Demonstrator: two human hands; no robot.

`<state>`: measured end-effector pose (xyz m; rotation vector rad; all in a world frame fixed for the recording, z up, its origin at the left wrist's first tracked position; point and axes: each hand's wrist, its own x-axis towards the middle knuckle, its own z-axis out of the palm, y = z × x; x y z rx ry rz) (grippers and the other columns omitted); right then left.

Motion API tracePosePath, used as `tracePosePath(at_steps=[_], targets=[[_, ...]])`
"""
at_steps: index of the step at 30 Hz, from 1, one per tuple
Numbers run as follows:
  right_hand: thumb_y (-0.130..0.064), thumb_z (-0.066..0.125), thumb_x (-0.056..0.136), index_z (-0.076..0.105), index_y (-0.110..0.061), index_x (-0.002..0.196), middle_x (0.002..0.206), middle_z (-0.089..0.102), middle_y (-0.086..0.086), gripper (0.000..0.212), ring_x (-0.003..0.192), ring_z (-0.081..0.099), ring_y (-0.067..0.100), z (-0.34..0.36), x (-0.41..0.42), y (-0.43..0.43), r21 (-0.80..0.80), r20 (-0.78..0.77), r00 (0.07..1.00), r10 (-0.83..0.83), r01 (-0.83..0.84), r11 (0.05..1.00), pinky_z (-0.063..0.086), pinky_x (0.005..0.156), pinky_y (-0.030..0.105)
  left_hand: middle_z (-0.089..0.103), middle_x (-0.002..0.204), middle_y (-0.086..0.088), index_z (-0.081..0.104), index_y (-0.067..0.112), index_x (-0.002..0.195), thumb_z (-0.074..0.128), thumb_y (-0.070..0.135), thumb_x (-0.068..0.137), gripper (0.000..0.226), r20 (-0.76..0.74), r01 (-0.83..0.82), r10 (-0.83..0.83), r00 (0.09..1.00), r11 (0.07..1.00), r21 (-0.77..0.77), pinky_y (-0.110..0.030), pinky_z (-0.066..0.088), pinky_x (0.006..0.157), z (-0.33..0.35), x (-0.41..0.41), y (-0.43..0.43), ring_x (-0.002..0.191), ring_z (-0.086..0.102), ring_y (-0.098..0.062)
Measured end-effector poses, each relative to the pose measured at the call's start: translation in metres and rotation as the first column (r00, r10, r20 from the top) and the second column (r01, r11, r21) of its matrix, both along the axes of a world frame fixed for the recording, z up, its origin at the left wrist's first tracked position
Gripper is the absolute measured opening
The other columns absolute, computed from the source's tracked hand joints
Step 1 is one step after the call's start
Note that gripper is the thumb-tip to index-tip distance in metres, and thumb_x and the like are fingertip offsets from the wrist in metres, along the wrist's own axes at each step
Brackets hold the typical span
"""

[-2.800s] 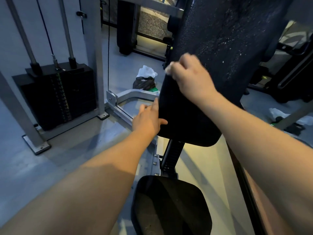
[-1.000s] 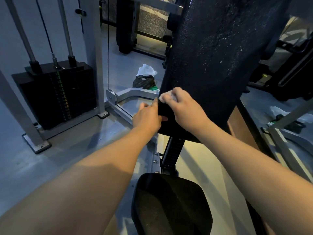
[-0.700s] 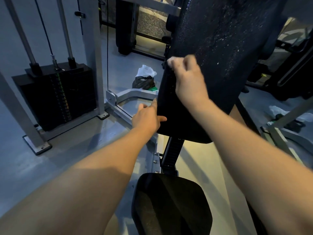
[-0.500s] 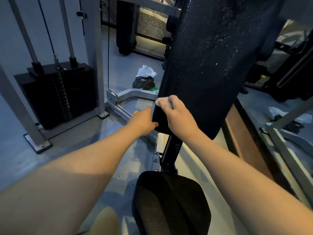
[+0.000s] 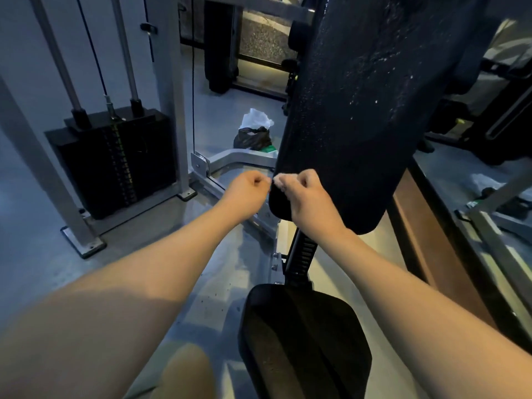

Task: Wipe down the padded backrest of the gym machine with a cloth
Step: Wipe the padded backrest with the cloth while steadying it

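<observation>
**Q:** Hand status?

**Me:** My right hand (image 5: 308, 197) is curled tight round the cloth (image 5: 280, 180), and only a pale wad shows past the knuckles. It sits at the lower left edge of the backrest (image 5: 359, 110). My left hand (image 5: 247, 191) is a fist just beside that edge with nothing visible in it. I cannot tell whether it touches the pad.

**Q:** Failure modes from here?

**Me:** These are judgements only.
1. The cloth is bunched small, so each pass likely cleans a narrow strip. That could leave streaks or missed bands.
2. The white specks (image 5: 374, 61) lie high on the pad, well apart from the cloth. If I work only the edge, they will be left there.
3. My left hand is not bracing anything I can see. A hard push might rock the pad on its post (image 5: 302, 254).
4. If my grip slackens, the cloth would drop to the floor (image 5: 213, 295), which shows grit, and would then smear the pad.

**Q:** Materials?

**Me:**
- **Cloth:** white, soft and fuzzy-looking.
- **Backrest:** long and black, with a grained padded skin and rounded bottom corners.
- **Post:** black metal, notched.
- **Seat (image 5: 305, 341):** below the backrest, black and padded, with rounded edges.
- **Bag (image 5: 253, 133):** on the floor beyond, crumpled black-and-white plastic.
- **Weight stack (image 5: 115, 162):** far left, flat black plates on two bright steel rods.
</observation>
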<state>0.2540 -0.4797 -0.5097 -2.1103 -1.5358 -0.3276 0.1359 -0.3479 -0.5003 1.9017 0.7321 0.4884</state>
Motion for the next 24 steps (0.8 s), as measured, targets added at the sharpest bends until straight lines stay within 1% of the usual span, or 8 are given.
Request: tracePosePath(at_steps=[3, 5, 8, 12, 15, 18, 21, 24], targets=[[-0.028, 0.058, 0.104, 0.069, -0.028, 0.133, 0.112, 0.066, -0.003, 0.031, 0.103, 0.063, 0.008, 0.026, -0.008, 0.004, 0.116, -0.464, 0.884, -0.051, 0.118, 0.986, 0.044, 0.087, 0.010, 0.072, 0.099, 0.000, 0.066, 0.018, 0.111, 0.055, 0.043, 0.102, 0.028, 0.199, 0.093, -0.061, 0.978, 0.983, -0.161, -0.035, 0.061, 0.084, 0.017, 0.001, -0.013, 0.087, 0.070, -0.010], [-0.031, 0.060, 0.103, 0.072, -0.027, 0.127, 0.114, 0.076, -0.006, 0.027, 0.109, 0.069, 0.008, 0.044, -0.008, 0.002, 0.195, -0.712, 0.699, 0.065, 0.108, 0.975, 0.053, 0.096, 0.025, 0.069, 0.098, 0.002, 0.064, 0.021, 0.117, 0.065, 0.034, 0.098, 0.023, 0.307, 0.165, -0.098, 0.947, 0.965, -0.202, -0.030, 0.061, 0.083, 0.027, 0.002, -0.016, 0.090, 0.069, -0.009], [-0.024, 0.063, 0.102, 0.073, -0.016, 0.117, 0.105, 0.078, 0.007, 0.020, 0.099, 0.074, 0.023, 0.055, -0.006, -0.007, 0.231, -0.867, 0.475, 0.148, 0.120, 0.966, 0.061, 0.086, 0.043, 0.072, 0.097, 0.003, 0.067, 0.019, 0.117, 0.078, 0.018, 0.089, 0.030, 0.291, 0.205, -0.151, 0.945, 0.965, -0.165, -0.034, 0.060, 0.088, 0.031, 0.005, -0.010, 0.095, 0.073, -0.016], [-0.022, 0.064, 0.101, 0.075, -0.017, 0.096, 0.080, 0.075, 0.000, 0.014, 0.070, 0.067, 0.012, 0.058, 0.001, -0.011, 0.201, -0.831, 0.556, 0.000, 0.300, 0.932, 0.052, 0.066, 0.032, 0.071, 0.094, -0.006, 0.070, 0.006, 0.104, 0.066, 0.006, 0.096, 0.009, 0.327, 0.261, -0.153, 0.932, 0.911, -0.318, -0.023, 0.059, 0.077, 0.027, 0.002, -0.003, 0.082, 0.068, -0.011], [-0.024, 0.062, 0.101, 0.076, -0.017, 0.095, 0.078, 0.073, 0.005, 0.017, 0.072, 0.065, 0.013, 0.063, 0.008, -0.016, 0.156, -0.835, 0.545, -0.074, 0.364, 0.918, 0.050, 0.064, 0.028, 0.065, 0.080, -0.001, 0.066, 0.007, 0.100, 0.056, 0.009, 0.103, 0.011, 0.354, 0.187, -0.021, 0.935, 0.876, -0.444, -0.022, 0.058, 0.071, 0.028, -0.002, 0.004, 0.072, 0.061, -0.010], [-0.024, 0.062, 0.101, 0.074, -0.012, 0.100, 0.082, 0.073, 0.015, 0.018, 0.070, 0.063, 0.014, 0.064, 0.001, -0.014, 0.122, -0.809, 0.581, -0.088, 0.312, 0.942, 0.052, 0.058, 0.024, 0.071, 0.098, -0.009, 0.062, 0.011, 0.105, 0.049, 0.027, 0.107, 0.021, 0.298, 0.158, 0.038, 0.954, 0.779, -0.606, -0.031, 0.061, 0.076, 0.035, -0.001, 0.006, 0.084, 0.070, -0.020], [-0.024, 0.067, 0.099, 0.072, -0.011, 0.099, 0.076, 0.072, 0.007, 0.014, 0.065, 0.065, 0.009, 0.069, -0.005, -0.004, 0.198, -0.828, 0.560, 0.023, 0.254, 0.947, 0.054, 0.057, 0.024, 0.075, 0.109, -0.013, 0.066, 0.009, 0.119, 0.056, 0.031, 0.103, 0.029, 0.324, 0.307, -0.122, 0.938, 0.727, -0.614, -0.033, 0.062, 0.082, 0.045, 0.002, -0.003, 0.095, 0.074, -0.028], [-0.034, 0.064, 0.099, 0.070, -0.016, 0.091, 0.080, 0.072, 0.000, 0.020, 0.069, 0.064, 0.005, 0.076, 0.005, 0.000, 0.171, -0.638, 0.762, -0.114, 0.284, 0.943, 0.049, 0.061, 0.023, 0.075, 0.100, -0.012, 0.068, 0.006, 0.109, 0.067, 0.009, 0.096, 0.013, 0.366, 0.254, -0.040, 0.930, 0.790, -0.558, -0.026, 0.061, 0.070, 0.060, 0.013, -0.006, 0.088, 0.074, -0.021]])
